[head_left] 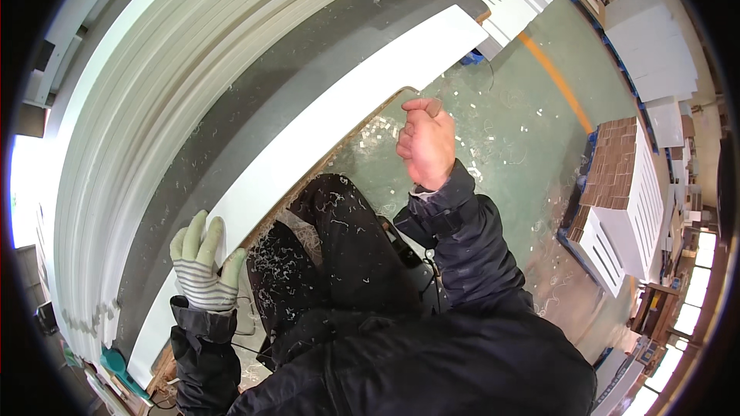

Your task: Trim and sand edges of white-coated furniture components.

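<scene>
A long white board [339,108] lies along the dark grey worktop [254,77], running from the lower left to the upper right. On its near edge at the left rests my left hand [204,266], in a pale green glove with grey stripes; its fingers are stretched out on the board's surface. My right hand [426,145] is bare and held up beside the bench's right corner, apart from the board. Its fingers are curled in, and a small brownish bit shows by the fingertips, too small to name.
Behind the worktop, long white panels [154,108] stand in a row. Pale shavings cover my dark trousers [339,223], and white scraps [378,135] litter the green floor [501,154]. Cardboard-edged stacks [613,162] stand at the right. A teal tool [116,362] sits at the lower left.
</scene>
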A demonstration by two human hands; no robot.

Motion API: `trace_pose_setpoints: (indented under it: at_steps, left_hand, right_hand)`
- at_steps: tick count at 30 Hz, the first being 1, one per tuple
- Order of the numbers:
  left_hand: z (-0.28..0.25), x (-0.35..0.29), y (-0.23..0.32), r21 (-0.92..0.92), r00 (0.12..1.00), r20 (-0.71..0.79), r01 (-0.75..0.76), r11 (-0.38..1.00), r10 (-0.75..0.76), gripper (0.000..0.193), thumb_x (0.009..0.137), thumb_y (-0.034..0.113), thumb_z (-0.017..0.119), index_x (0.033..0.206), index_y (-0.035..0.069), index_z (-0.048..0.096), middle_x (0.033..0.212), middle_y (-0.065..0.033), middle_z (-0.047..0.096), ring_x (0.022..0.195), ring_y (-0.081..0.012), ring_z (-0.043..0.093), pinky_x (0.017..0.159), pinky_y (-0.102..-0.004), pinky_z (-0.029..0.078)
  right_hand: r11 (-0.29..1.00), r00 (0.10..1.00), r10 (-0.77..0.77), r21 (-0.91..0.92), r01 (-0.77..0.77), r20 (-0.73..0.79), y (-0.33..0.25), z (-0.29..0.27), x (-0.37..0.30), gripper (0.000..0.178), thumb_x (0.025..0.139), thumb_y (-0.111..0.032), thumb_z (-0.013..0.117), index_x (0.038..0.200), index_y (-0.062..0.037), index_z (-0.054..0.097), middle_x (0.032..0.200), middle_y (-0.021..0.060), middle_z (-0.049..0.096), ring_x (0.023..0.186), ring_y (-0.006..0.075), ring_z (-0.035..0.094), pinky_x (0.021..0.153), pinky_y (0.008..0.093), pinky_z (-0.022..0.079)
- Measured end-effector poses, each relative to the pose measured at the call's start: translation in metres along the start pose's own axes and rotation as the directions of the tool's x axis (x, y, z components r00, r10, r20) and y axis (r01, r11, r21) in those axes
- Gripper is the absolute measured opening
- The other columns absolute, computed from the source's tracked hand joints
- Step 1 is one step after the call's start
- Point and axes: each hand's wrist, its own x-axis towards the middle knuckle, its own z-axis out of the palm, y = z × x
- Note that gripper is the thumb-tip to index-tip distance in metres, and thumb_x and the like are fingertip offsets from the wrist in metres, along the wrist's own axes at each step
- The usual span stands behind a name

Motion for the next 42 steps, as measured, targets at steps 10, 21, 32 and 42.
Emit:
trace_pose_setpoints:
  at_steps: [10, 21, 32, 42]
  left_hand:
    - [0.001, 0.003, 0.003, -0.004, 0.997, 0.045, 0.061, 0.998, -0.061, 0.063, 0.077, 0.022, 0.080, 0.136, 0.010, 0.060, 0.142, -0.0140, 0.055, 0.124, -0.0378, 0.048, 0.106, -0.0484, 0.039]
    - [0.001, 0.008, 0.004, -0.041, 0.999, -0.018, 0.041, 0.998, -0.042, 0.063, 0.071, 0.021, 0.084, 0.130, 0.009, 0.063, 0.139, -0.0143, 0.056, 0.117, -0.0374, 0.050, 0.099, -0.0478, 0.043]
    - [-0.004, 0.008, 0.008, -0.042, 0.997, 0.000, 0.071, 0.997, -0.071, 0.062, 0.073, 0.026, 0.084, 0.129, 0.010, 0.064, 0.138, -0.0145, 0.058, 0.117, -0.0374, 0.051, 0.100, -0.0477, 0.044]
    - [0.001, 0.041, 0.027, -0.115, 0.995, -0.089, -0.057, 0.992, 0.047, 0.081, 0.068, 0.045, 0.087, 0.133, 0.007, 0.060, 0.140, -0.0210, 0.055, 0.119, -0.0403, 0.055, 0.101, -0.0509, 0.045]
  right_hand:
    - [0.980, 0.992, -0.123, -0.159, 0.121, -0.006, 0.010, 0.010, 0.005, 0.012, 0.093, -0.002, 0.046, 0.103, -0.0002, 0.053, 0.062, -0.0040, 0.035, 0.045, 0.0064, 0.029, 0.041, 0.0256, 0.023]
    - [0.350, 0.854, -0.454, -0.830, 0.434, 0.255, -0.006, -0.013, 0.015, 0.015, 0.087, -0.007, 0.050, 0.087, 0.0026, 0.062, 0.075, 0.0252, 0.065, 0.064, 0.0424, 0.063, 0.065, 0.0470, 0.052]
    - [0.317, 0.744, -0.365, -0.676, 0.665, 0.560, -0.011, -0.004, -0.009, 0.020, 0.083, -0.008, 0.050, 0.085, 0.0015, 0.067, 0.076, 0.0254, 0.067, 0.071, 0.0399, 0.067, 0.068, 0.0465, 0.053]
    - [0.381, 0.617, -0.174, -0.525, 0.761, 0.768, 0.021, 0.045, -0.061, 0.021, 0.083, -0.005, 0.052, 0.092, 0.0016, 0.069, 0.079, 0.0253, 0.068, 0.073, 0.0408, 0.068, 0.070, 0.0477, 0.054]
